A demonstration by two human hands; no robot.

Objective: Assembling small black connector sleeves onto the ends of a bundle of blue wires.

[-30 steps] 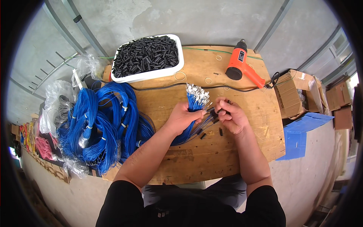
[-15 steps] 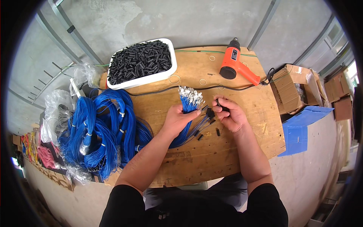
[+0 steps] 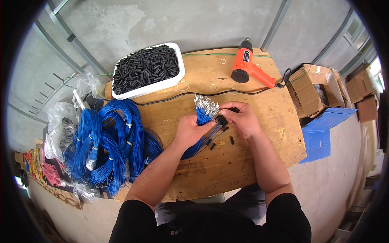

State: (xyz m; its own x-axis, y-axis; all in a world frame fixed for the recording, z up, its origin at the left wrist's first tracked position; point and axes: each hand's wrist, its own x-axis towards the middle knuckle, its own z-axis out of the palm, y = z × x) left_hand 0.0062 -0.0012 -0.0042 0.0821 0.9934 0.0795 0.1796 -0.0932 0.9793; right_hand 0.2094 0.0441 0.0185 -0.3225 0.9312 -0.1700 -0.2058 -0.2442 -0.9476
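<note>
My left hand point(image 3: 189, 131) is wrapped round a bundle of blue wires point(image 3: 201, 117), just below their ends. Silver and whitish metal terminals point(image 3: 207, 106) fan out above that fist. At the right side of the terminals, my right hand point(image 3: 243, 120) is closed in a pinch, fingertips touching the outer ends. Black tube pieces point(image 3: 234, 109) show dark among its fingers; how many is hidden. Under the hands, a few wires with black sleeves point(image 3: 222, 120) hang apart from the bundle. Loose black tubes point(image 3: 231, 140) lie on the wood beside them.
A white tub point(image 3: 182, 77) heaped with short black tubes stands at the back left. An orange heat gun point(image 3: 244, 65) lies at the back right, its black cord point(image 3: 194, 93) crossing the table. Coiled blue wire bundles point(image 3: 111, 141) cover the left side. Cardboard boxes point(image 3: 306, 91) stand right.
My right hand has moved left and slightly up, from beside the bundle to touching its terminals. My left hand keeps its hold on the wires. The whole view has shifted slightly.
</note>
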